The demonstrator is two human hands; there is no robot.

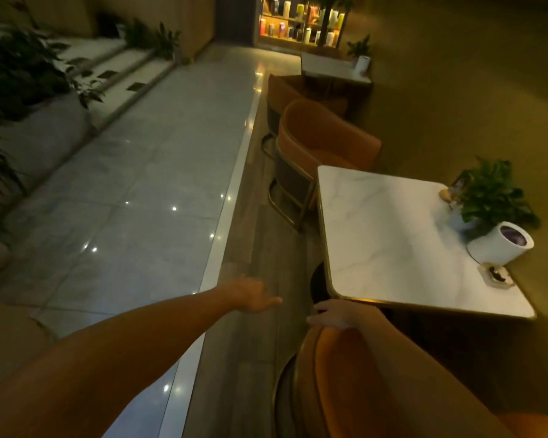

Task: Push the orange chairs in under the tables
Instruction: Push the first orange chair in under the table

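Our right hand (334,314) rests on the top edge of the near chair (339,380), fingers spread flat, not curled round it. Our left hand (250,294) hangs open over the wooden floor (266,248), apart from everything. The chair back sits just at the near edge of the table (389,235). A second chair (320,137) stands at its far edge, with the aisle beside both bare.

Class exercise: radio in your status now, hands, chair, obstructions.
Left hand open, free. Right hand resting on near orange chair, not tucked under marble table. Nothing visibly blocking.
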